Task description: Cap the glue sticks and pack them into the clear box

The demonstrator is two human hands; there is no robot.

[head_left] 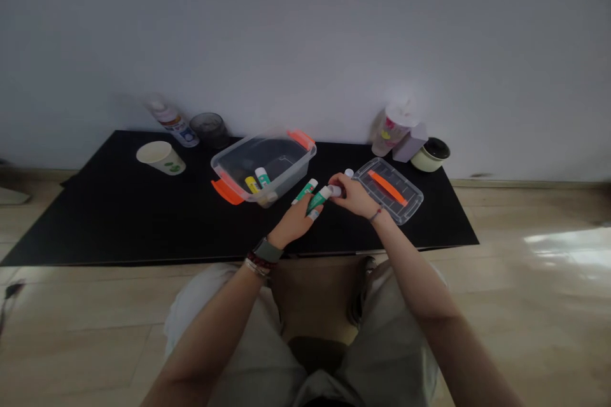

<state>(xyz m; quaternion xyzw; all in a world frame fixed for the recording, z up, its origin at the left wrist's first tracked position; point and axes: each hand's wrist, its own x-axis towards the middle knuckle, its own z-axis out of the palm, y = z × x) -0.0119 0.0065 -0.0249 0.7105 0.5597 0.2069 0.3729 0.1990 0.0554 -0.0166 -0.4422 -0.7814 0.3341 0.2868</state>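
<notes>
My left hand (292,222) is closed around a green and white glue stick (319,199), tilted up to the right. Just beyond those fingers is a second green glue stick (305,191); whether that hand touches it I cannot tell. My right hand (354,196) pinches a white cap (335,191) at the upper end of the held stick. Whether cap and stick are joined is unclear. Another white piece (349,173) shows past my right fingers. Inside the clear plastic box (291,173), a yellow glue stick (252,185) and a green one (262,177) lie at the left end.
The box's clear lid (414,198) with an orange handle lies on the black table (191,229), right of my hands. At the back stand a paper cup (161,158), a spray can (174,126), a dark bowl (210,130), a plastic cup (389,133) and a lidded pot (429,156).
</notes>
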